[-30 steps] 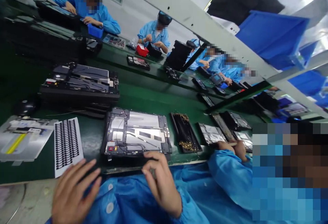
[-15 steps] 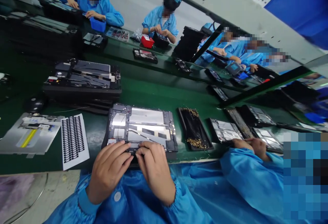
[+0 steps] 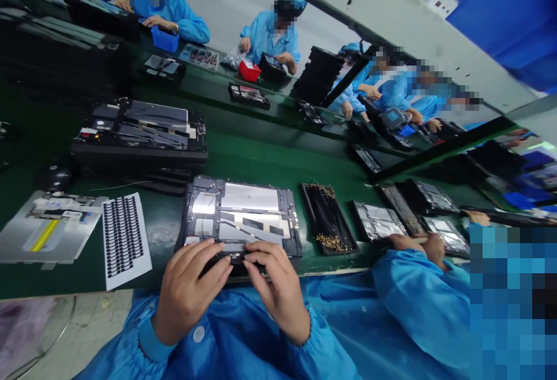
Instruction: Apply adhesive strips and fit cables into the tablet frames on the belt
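An opened tablet (image 3: 248,197) with its inner boards, batteries and black ribbon cables exposed lies on the bench in front of me. My left hand (image 3: 191,284) grips its near edge left of the middle, thumb at the rim and fingers over the top. On the same edge, a little to the right, the fingers and thumb of my right hand (image 3: 278,287) are closed in a similar way. A small dark part with light spots (image 3: 235,257) shows in the gap between my fingertips. What lies under the fingertips is hidden.
Left are a sheet of black stickers (image 3: 126,241), a silver panel (image 3: 52,232) and a stack of opened tablets (image 3: 139,130). Right stands a tray of gold-tipped cables (image 3: 331,217); beyond it a co-worker's hands (image 3: 418,246) handle another device. A slanted frame bar (image 3: 444,145) crosses the right.
My right hand has shifted slightly right, widening the gap between my fingertips and uncovering a bit of the tablet's near edge. The tablet stays in place.
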The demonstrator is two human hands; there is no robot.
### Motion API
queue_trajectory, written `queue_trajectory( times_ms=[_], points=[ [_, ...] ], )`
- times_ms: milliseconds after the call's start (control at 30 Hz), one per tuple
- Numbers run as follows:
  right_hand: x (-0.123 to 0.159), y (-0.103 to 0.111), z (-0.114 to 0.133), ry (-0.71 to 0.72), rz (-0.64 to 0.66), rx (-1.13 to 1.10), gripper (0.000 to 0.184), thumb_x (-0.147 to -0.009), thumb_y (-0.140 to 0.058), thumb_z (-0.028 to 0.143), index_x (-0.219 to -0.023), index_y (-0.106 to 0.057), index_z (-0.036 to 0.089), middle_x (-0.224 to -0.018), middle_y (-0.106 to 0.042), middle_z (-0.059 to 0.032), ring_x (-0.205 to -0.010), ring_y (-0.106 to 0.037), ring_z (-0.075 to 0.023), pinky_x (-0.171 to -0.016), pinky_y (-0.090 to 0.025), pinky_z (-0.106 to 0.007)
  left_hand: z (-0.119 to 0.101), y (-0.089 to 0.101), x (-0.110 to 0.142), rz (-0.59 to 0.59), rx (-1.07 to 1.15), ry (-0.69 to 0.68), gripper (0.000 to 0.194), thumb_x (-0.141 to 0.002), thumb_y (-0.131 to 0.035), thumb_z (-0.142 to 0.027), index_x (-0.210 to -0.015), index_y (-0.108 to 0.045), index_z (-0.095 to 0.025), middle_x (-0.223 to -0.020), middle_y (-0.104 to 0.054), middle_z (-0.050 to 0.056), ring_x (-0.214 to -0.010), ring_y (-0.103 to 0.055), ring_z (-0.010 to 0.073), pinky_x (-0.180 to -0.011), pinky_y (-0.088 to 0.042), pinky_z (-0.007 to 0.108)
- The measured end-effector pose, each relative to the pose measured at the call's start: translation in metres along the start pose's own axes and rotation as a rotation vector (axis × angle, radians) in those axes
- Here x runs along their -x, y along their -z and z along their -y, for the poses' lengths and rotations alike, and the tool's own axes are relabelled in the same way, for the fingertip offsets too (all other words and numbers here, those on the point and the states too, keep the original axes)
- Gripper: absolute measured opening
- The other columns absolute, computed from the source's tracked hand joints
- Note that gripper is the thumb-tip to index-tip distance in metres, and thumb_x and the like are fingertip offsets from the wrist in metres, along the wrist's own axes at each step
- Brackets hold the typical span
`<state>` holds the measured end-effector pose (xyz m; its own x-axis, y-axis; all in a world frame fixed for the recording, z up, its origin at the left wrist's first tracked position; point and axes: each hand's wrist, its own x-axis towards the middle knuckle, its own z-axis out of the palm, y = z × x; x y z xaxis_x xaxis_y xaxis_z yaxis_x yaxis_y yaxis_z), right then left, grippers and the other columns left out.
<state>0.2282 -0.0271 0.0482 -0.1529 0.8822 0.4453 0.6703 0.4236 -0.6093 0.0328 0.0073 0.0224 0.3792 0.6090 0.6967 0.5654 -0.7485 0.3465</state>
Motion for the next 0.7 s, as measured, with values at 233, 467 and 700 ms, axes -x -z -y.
queue_trajectory(
  times_ms=[233,467,700],
  points=[
    [-0.001,-0.007,-0.001,0.019,-0.027,0.085,0.013,-0.098,-0.061,0.015,-0.109,-0.064,0.020,-0.106,-0.069,-0.0087,-0.101,-0.065,-0.0219,-0.086,-0.055,-0.038,-0.007,-0.008,-0.006,-0.069,-0.017,0.074,0.008,-0.091,-0.069,-0.014,-0.098,-0.071,-0.019,-0.104,-0.073,0.008,-0.108,-0.065,0.0260,-0.095,-0.047,0.043],
    [0.004,-0.008,-0.016,0.265,-0.026,0.217,0.024,-0.093,-0.065,0.009,-0.117,-0.066,0.014,-0.109,-0.073,-0.0126,-0.103,-0.067,-0.0229,-0.087,-0.057,-0.038,0.008,-0.004,-0.003,0.000,-0.058,-0.083,0.013,-0.089,-0.074,-0.017,-0.101,-0.071,-0.020,-0.108,-0.074,0.007,-0.109,-0.065,0.0256,-0.095,-0.049,0.043],
    [-0.003,-0.009,-0.025,0.513,-0.083,0.343,0.028,-0.090,-0.074,0.029,-0.111,-0.071,0.011,-0.100,-0.077,-0.0126,-0.096,-0.070,-0.0232,-0.083,-0.060,-0.037,0.019,-0.008,0.002,-0.004,-0.062,-0.159,0.015,-0.091,-0.071,-0.020,-0.106,-0.069,-0.019,-0.107,-0.075,0.007,-0.107,-0.067,0.0253,-0.092,-0.052,0.042]
  ],
)
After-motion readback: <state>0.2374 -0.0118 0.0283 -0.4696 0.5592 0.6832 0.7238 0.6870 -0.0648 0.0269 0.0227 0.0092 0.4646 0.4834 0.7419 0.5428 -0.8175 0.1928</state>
